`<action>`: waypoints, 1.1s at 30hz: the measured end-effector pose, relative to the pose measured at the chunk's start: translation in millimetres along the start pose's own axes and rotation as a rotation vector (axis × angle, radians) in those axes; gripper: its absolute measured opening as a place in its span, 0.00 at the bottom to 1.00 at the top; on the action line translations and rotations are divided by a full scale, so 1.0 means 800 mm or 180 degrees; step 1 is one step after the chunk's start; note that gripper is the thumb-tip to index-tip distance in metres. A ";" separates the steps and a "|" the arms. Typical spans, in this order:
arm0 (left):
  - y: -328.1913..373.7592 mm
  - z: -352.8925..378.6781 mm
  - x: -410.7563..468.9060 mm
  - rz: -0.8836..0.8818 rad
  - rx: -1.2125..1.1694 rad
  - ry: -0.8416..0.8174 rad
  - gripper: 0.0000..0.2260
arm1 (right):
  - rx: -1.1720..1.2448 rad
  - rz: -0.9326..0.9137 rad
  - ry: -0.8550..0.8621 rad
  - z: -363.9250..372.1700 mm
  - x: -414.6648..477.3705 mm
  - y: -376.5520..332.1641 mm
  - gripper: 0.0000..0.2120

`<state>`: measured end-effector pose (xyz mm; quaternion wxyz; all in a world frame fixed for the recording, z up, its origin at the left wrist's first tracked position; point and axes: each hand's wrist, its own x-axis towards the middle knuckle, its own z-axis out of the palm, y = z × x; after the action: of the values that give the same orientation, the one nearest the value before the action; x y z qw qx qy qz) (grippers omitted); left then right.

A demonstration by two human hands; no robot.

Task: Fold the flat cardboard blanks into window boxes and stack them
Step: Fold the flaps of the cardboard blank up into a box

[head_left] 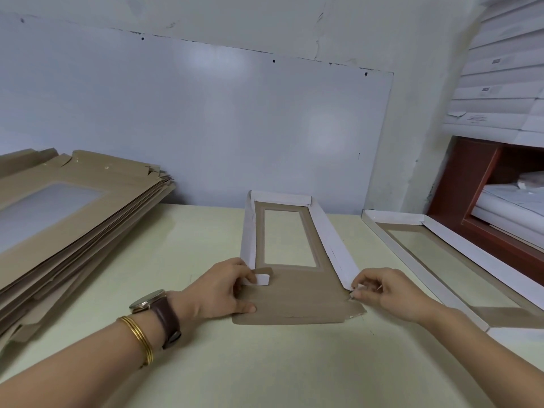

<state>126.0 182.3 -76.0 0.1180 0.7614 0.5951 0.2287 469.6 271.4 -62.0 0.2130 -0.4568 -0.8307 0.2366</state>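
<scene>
The box (pixel 290 254) lies mid-table (pixel 206 363), half folded: far and side walls stand white, the near brown flap lies flat. The left hand (pixel 223 290) pinches a small white tab at its near-left corner, thumb pressing the flap. The right hand (pixel 388 293) pinches the tab at the near-right corner. Flat blanks (pixel 67 213) are stacked far left; a folded box (pixel 459 260) sits right.

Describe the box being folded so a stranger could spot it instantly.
On the pale table, between the stack of flat blanks at left and another folded box at right, lies the half-folded box. Only this one, three white walls raised, is held: the left hand and right hand pinch its near corner tabs.
</scene>
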 end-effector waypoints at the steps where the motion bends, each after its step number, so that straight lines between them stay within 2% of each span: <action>1: 0.001 0.000 0.002 -0.0024 0.0003 -0.0040 0.19 | -0.0012 -0.0007 -0.0022 0.000 0.000 0.000 0.06; 3: 0.002 -0.001 0.005 -0.0112 -0.0042 -0.0086 0.18 | -0.0069 -0.0006 -0.0169 -0.002 0.000 0.001 0.08; 7: 0.003 0.000 0.008 -0.0262 -0.0172 -0.0147 0.18 | 0.0142 0.0155 -0.0384 -0.011 -0.001 0.010 0.07; 14: 0.005 -0.002 0.008 -0.0413 -0.0285 -0.0226 0.19 | 0.0918 0.0431 -0.0276 -0.009 0.002 0.014 0.02; 20: 0.006 -0.003 0.009 -0.0448 -0.0280 -0.0278 0.20 | 0.0254 0.0340 -0.0144 0.000 0.003 0.009 0.05; 28: 0.008 -0.005 0.007 -0.0497 -0.0326 -0.0305 0.21 | 0.0128 0.0510 0.0127 0.005 0.002 0.004 0.05; 33: 0.007 -0.006 0.007 -0.0479 -0.0307 -0.0326 0.21 | 0.0327 0.0521 0.0053 0.002 -0.001 0.005 0.02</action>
<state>129.9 185.5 -68.4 0.2016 0.7186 0.6321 0.2084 472.1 272.3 -65.9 0.2230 -0.5136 -0.7755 0.2917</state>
